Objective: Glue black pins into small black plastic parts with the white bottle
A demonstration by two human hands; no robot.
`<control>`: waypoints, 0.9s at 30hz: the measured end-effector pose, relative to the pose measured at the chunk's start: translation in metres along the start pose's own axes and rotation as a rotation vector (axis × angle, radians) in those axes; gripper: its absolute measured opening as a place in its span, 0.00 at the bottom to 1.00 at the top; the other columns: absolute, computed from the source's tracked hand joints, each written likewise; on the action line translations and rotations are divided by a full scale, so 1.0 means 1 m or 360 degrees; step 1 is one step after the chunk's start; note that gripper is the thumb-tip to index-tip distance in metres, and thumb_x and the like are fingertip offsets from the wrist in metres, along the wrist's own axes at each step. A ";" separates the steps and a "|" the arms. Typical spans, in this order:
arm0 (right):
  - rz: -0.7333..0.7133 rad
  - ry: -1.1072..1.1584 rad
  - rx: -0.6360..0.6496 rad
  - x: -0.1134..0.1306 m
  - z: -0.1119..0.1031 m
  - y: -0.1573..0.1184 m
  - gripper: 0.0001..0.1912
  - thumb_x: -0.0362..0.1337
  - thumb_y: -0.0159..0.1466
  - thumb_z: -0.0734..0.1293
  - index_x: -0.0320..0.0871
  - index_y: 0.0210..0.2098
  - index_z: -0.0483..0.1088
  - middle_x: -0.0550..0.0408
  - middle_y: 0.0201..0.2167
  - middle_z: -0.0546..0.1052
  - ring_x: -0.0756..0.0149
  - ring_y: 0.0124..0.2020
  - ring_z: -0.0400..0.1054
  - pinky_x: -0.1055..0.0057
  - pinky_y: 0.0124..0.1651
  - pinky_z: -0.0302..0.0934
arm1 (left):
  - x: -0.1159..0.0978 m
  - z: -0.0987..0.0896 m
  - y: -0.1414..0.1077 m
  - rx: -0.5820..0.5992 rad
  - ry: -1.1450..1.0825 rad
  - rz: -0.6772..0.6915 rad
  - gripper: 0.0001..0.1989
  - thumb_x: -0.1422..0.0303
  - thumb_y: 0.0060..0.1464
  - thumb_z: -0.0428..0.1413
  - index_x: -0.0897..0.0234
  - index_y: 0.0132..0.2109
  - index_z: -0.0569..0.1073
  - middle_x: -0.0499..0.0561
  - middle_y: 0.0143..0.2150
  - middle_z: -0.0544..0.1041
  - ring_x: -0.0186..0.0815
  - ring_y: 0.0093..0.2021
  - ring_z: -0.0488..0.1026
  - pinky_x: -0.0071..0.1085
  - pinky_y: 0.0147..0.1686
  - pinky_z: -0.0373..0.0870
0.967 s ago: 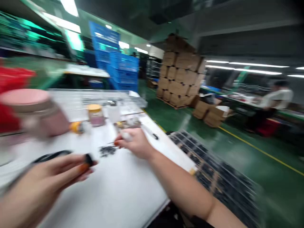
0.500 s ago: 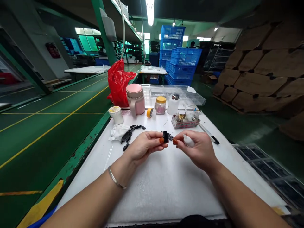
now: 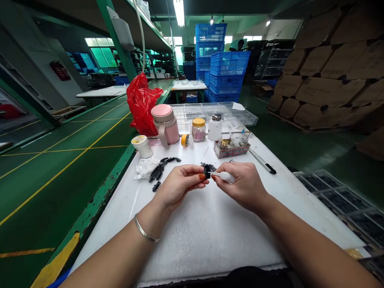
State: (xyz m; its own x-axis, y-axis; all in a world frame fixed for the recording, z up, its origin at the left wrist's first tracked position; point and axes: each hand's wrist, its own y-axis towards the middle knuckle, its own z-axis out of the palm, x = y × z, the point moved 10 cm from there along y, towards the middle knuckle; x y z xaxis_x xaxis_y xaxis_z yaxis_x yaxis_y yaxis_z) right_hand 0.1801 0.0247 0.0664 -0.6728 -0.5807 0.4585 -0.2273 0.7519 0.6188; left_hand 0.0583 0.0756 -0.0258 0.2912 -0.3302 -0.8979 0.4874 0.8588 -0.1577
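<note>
Between the fingertips of my left hand [image 3: 183,182] is a small black plastic part [image 3: 207,172], held above the white table [image 3: 192,240]. My right hand [image 3: 243,182] grips a small white squeeze bottle [image 3: 227,177] with a narrow tip. That tip points left and lies at or very close to the black part; whether it touches, I cannot tell. Just behind the hands lies a pile of tiny black pieces [image 3: 209,166]. Left of my left hand are several joined black parts [image 3: 159,170] and a smaller black part [image 3: 156,186], beside crumpled white paper [image 3: 146,168].
Toward the back stand a white tub [image 3: 142,147], a pink mug [image 3: 166,127], orange tape [image 3: 185,140], a yellow-lidded jar [image 3: 198,130] and a white bottle [image 3: 215,128]. A small box [image 3: 231,150] of bottles and a utility knife [image 3: 263,162] lie to the right.
My right hand has turned the squeeze bottle so its tip points left, and brought it up to the black part. The black part has tilted in my left fingers. The view has shifted slightly.
</note>
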 end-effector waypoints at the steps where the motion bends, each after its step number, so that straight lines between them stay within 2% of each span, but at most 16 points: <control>1: 0.0002 -0.0031 0.0013 -0.001 0.001 0.000 0.06 0.33 0.60 0.68 0.42 0.27 0.74 0.58 0.21 0.76 0.71 0.22 0.67 0.74 0.28 0.54 | -0.001 -0.001 0.000 -0.0019 0.0022 0.0016 0.17 0.70 0.39 0.73 0.71 0.37 0.79 0.55 0.34 0.80 0.34 0.33 0.78 0.23 0.34 0.75; 5: -0.0014 -0.0144 0.0076 -0.002 0.007 0.000 0.05 0.33 0.60 0.67 0.42 0.28 0.75 0.56 0.22 0.77 0.69 0.22 0.68 0.72 0.28 0.54 | -0.006 -0.004 0.000 -0.0086 0.0131 0.0122 0.18 0.70 0.37 0.73 0.71 0.37 0.79 0.54 0.34 0.80 0.35 0.34 0.78 0.27 0.37 0.76; 11: 0.0027 -0.0228 0.0075 -0.004 0.010 -0.002 0.05 0.33 0.59 0.67 0.41 0.29 0.75 0.55 0.23 0.77 0.67 0.24 0.69 0.71 0.29 0.53 | -0.019 -0.001 -0.004 -0.0148 0.0406 0.0337 0.11 0.72 0.43 0.68 0.70 0.38 0.80 0.54 0.34 0.80 0.35 0.33 0.77 0.28 0.36 0.75; 20: 0.0300 0.0153 0.0135 -0.019 0.016 0.000 0.11 0.35 0.60 0.67 0.41 0.22 0.71 0.60 0.16 0.68 0.72 0.20 0.59 0.72 0.26 0.48 | -0.032 0.005 -0.011 -0.0220 0.0583 0.0435 0.06 0.73 0.48 0.65 0.71 0.36 0.81 0.54 0.31 0.79 0.34 0.31 0.75 0.26 0.34 0.74; 25: 0.0293 0.0090 0.0082 -0.017 0.015 -0.001 0.10 0.35 0.60 0.67 0.41 0.24 0.73 0.59 0.18 0.71 0.71 0.21 0.61 0.71 0.27 0.50 | -0.035 0.006 -0.012 -0.0242 0.0648 0.0504 0.04 0.74 0.48 0.63 0.69 0.34 0.80 0.52 0.30 0.79 0.34 0.30 0.75 0.27 0.33 0.74; 27: 0.0355 0.0144 0.0078 -0.019 0.016 -0.002 0.09 0.35 0.60 0.67 0.41 0.24 0.74 0.57 0.19 0.72 0.70 0.22 0.63 0.71 0.28 0.52 | -0.037 0.006 -0.014 -0.0250 0.0681 0.0564 0.04 0.74 0.49 0.62 0.69 0.34 0.80 0.52 0.30 0.79 0.35 0.30 0.76 0.28 0.33 0.75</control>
State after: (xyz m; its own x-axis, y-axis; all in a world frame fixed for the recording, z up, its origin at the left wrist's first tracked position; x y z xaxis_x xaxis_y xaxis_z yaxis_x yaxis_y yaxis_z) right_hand 0.1818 0.0394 0.0460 -0.6449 -0.4223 0.6369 -0.1156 0.8777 0.4650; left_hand 0.0463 0.0736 0.0120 0.0393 0.1484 -0.9881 0.2829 0.9468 0.1535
